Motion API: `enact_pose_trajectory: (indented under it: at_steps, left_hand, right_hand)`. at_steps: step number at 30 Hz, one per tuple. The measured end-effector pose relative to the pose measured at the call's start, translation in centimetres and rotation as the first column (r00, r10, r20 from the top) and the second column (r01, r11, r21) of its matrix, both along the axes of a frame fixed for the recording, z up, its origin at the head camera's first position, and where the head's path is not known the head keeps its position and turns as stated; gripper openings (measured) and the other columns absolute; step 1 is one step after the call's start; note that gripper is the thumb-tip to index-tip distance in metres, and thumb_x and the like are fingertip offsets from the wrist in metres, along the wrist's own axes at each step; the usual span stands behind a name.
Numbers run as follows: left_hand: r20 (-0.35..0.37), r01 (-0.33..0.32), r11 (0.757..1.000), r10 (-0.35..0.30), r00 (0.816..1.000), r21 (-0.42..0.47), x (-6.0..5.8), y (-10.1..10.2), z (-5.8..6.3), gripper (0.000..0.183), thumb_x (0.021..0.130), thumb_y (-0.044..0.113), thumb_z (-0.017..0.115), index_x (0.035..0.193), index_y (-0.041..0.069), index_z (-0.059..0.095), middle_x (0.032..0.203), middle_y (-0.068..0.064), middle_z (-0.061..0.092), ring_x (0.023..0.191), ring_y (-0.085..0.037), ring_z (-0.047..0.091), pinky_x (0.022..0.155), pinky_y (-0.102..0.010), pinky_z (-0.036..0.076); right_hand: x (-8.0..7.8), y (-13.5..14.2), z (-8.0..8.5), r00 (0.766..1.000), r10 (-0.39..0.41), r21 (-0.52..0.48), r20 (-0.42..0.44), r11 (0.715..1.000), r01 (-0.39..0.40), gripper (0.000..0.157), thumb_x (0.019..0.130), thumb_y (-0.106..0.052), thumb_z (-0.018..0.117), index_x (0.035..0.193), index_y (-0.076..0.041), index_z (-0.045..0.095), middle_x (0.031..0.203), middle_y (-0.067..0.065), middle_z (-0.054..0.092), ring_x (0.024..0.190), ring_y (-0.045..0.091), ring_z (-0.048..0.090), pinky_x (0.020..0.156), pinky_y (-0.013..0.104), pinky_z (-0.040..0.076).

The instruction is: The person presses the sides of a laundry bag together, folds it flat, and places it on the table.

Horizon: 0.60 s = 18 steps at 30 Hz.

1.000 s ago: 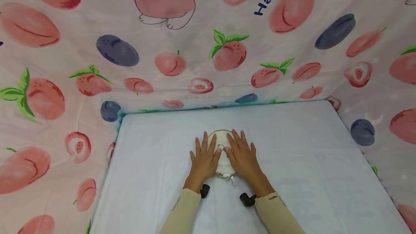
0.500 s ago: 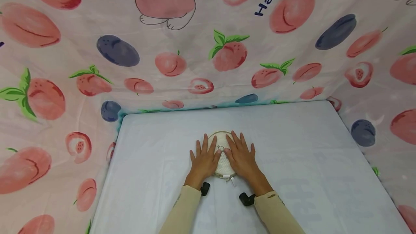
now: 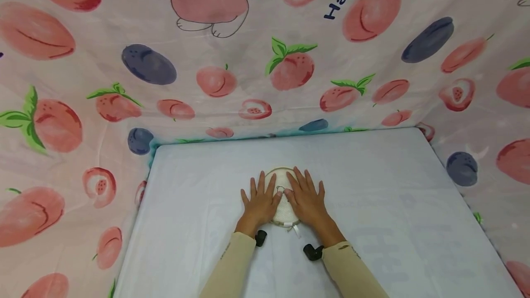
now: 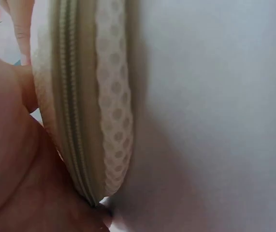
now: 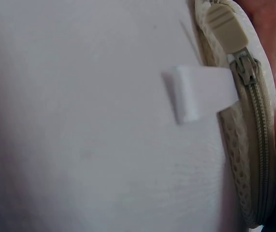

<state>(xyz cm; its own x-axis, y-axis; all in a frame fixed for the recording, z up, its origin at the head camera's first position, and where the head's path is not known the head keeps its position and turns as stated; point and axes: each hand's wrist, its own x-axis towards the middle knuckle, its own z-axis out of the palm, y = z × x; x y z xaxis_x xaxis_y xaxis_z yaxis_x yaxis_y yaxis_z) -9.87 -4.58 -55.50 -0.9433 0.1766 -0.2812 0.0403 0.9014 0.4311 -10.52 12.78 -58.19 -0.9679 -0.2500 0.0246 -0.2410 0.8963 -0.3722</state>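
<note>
A round, flat, cream mesh zip pouch (image 3: 285, 213) lies on the white table, with a small line drawing on its top. My left hand (image 3: 259, 206) rests on its left side, fingers straight and spread. On the right side my right hand (image 3: 308, 203) lies the same way, and the two thumbs come close together near the middle. The left wrist view shows the zipper (image 4: 72, 96) running round the pouch's side, above a honeycomb mesh band (image 4: 114, 96). In the right wrist view a beige zip pull (image 5: 227, 29) and a white fabric tag (image 5: 205, 92) stick out from the edge.
A white-covered table (image 3: 198, 183) surrounds the pouch. Behind it and at both sides hangs a pink fruit-print cloth (image 3: 244, 91). Black wrist devices (image 3: 313, 252) sit at the inner side of each wrist.
Both hands have shifted very slightly toward the person, fingers still spread on the pouch. The pouch's far rim also sits a touch nearer.
</note>
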Motion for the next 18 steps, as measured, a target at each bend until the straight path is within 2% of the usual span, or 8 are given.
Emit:
enact_pose_trajectory:
  at_steps: [10, 18]
  left_hand:
    - [0.034, 0.006, 1.000, -0.006, 0.999, 0.012, -0.15, 0.15, 0.22, 0.060, 0.099, 0.054, 0.024, 0.151, 0.035, 0.003, 0.158, -0.003, -0.011, 0.142, -0.038, -0.013, 0.104, -0.070, -0.004]
    - [0.032, 0.016, 1.000, -0.016, 0.999, 0.009, -0.15, 0.14, 0.21, 0.060, 0.098, 0.056, 0.022, 0.151, 0.034, 0.003, 0.158, -0.004, -0.012, 0.142, -0.038, -0.014, 0.104, -0.070, -0.005]
  right_hand:
    - [-0.23, -0.04, -0.26, 0.999, -0.022, 0.051, 0.036, 0.999, 0.020, 0.058, 0.098, -0.056, 0.024, 0.151, -0.033, 0.014, 0.158, -0.009, 0.002, 0.145, 0.029, 0.001, 0.107, 0.066, 0.003]
    - [-0.18, 0.17, 0.06, 1.000, -0.005, 0.017, 0.014, 1.000, 0.005, 0.058, 0.098, -0.054, 0.029, 0.150, -0.030, 0.019, 0.159, -0.004, 0.008, 0.144, 0.033, 0.006, 0.105, 0.069, 0.005]
